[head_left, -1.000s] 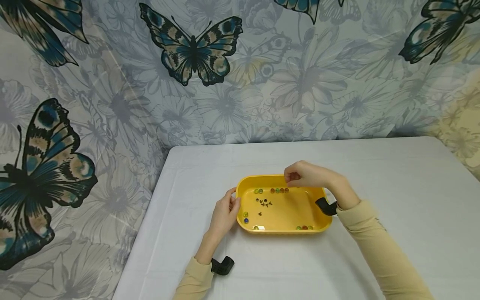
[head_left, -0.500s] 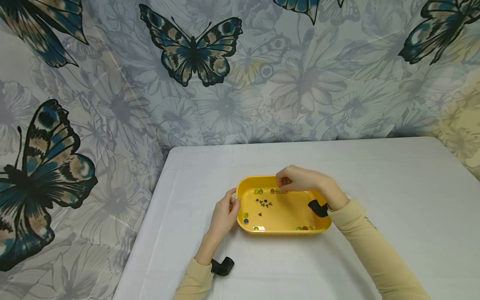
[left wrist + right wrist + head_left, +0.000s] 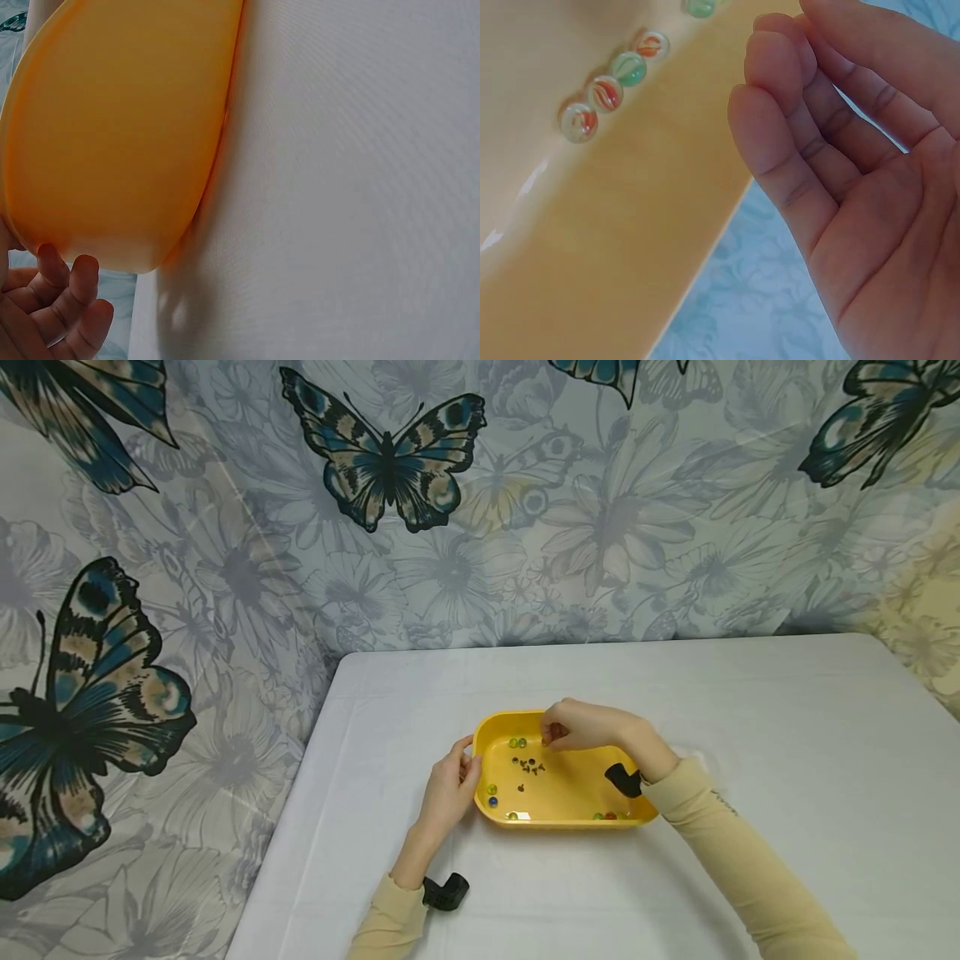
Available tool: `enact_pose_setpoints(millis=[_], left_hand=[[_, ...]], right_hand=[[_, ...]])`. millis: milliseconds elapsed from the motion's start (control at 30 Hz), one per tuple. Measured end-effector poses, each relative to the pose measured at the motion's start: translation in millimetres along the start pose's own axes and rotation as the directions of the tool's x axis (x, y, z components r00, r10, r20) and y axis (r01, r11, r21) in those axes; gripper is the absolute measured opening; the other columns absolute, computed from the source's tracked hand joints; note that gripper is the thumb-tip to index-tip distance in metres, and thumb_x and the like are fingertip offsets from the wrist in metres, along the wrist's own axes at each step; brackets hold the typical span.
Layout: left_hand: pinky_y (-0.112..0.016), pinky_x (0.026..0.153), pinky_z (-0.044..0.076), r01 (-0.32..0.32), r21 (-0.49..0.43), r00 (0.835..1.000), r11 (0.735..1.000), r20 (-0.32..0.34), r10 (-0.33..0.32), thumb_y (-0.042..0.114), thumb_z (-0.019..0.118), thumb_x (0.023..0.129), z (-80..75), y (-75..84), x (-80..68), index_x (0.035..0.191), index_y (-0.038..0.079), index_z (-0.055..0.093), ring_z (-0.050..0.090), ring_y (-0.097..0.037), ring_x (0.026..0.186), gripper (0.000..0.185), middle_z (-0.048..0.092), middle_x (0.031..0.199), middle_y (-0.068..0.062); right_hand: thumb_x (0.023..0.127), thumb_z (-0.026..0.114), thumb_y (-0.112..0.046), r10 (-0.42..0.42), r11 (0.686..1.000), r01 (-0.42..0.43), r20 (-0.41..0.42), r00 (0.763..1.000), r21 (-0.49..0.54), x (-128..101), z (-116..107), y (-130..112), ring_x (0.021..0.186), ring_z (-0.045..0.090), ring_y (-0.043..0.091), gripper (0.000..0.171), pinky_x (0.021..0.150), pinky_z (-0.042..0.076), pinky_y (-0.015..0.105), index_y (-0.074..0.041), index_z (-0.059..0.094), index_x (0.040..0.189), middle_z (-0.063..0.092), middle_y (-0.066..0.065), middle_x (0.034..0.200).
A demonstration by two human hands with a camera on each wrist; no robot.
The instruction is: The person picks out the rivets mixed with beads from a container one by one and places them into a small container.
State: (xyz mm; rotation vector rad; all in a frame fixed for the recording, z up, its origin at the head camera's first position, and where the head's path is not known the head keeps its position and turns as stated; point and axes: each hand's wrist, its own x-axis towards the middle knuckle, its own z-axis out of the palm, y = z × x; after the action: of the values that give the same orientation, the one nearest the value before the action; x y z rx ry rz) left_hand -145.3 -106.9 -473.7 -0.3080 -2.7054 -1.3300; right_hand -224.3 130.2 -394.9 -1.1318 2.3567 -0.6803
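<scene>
Now your left hand (image 3: 448,787) grips the yellow tray's (image 3: 570,781) left rim; your right hand (image 3: 581,727), fingers loosely curled, hovers over the marbles (image 3: 613,81) at its far wall.

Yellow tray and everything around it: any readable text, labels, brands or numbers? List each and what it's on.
None in any view.
Yellow tray: small dark marks on its floor, too small to read as letters.
Marbles: colour swirls only.
Right sleeve: a faint mark, too blurred to read.
White tablecloth and butterfly backdrop: no lettering.

No legible text, labels, brands or numbers anywhere; dark marks inside the yellow tray (image 3: 557,793) too small to read.
</scene>
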Motion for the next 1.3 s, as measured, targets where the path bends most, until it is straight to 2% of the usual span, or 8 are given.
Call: enact_pose_setpoints(millis=[467,633,900,1167,1300], left_hand=[[-0.020,0.052,0.042,-0.004,0.004,1.000,1.000,-0.002,0.004,0.016,0.050,0.095,0.1,0.5,0.1,0.128,-0.001,0.049,0.047,-0.008,0.060,0.037,0.049,0.071,0.004],[-0.020,0.052,0.042,-0.005,0.003,1.000,1.000,-0.002,0.005,0.016,0.050,0.095,0.0,1.0,0.2,0.128,-0.001,0.049,0.047,-0.008,0.060,0.037,0.049,0.071,0.004],[-0.020,0.052,0.043,-0.009,-0.001,1.000,1.000,-0.002,0.009,0.015,0.050,0.095,-0.1,0.4,0.1,0.128,-0.002,0.049,0.048,-0.008,0.060,0.037,0.050,0.071,0.004],[-0.020,0.053,0.043,-0.002,-0.001,1.000,1.000,0.004,0.002,0.017,0.049,0.095,0.5,-0.3,0.4,0.129,-0.001,0.049,0.048,-0.008,0.061,0.038,0.050,0.072,0.004],[-0.020,0.053,0.043,-0.001,-0.001,1.000,1.000,0.003,0.001,0.017,0.049,0.095,0.5,-0.4,0.1,0.128,-0.001,0.049,0.048,-0.008,0.061,0.038,0.050,0.072,0.004]], right_hand=[[0.083,0.063,0.001,0.011,1.000,-0.011,0.048,0.999,-0.010,10,12,3,0.062,0.041,0.009,0.010,0.059,0.037,0.023,-0.005,0.059,0.077,0.048,-0.004,0.067],[0.081,0.063,0.003,0.031,0.999,-0.031,0.062,0.998,0.004,15,16,4,0.062,0.042,0.009,0.008,0.060,0.035,0.022,-0.003,0.059,0.077,0.048,-0.004,0.067],[0.079,0.063,0.006,0.001,1.000,-0.003,0.086,0.996,0.028,17,19,6,0.061,0.042,0.008,0.007,0.058,0.036,0.021,-0.001,0.060,0.077,0.051,-0.001,0.068],[0.078,0.068,0.002,0.024,0.998,-0.030,0.106,0.994,0.060,21,24,8,0.059,0.042,0.008,0.008,0.057,0.036,0.021,0.001,0.060,0.077,0.051,-0.001,0.067],[0.077,0.070,0.001,0.027,0.999,-0.031,0.107,0.994,0.042,22,25,9,0.059,0.042,0.007,0.010,0.056,0.037,0.020,0.000,0.060,0.076,0.051,-0.001,0.066]])
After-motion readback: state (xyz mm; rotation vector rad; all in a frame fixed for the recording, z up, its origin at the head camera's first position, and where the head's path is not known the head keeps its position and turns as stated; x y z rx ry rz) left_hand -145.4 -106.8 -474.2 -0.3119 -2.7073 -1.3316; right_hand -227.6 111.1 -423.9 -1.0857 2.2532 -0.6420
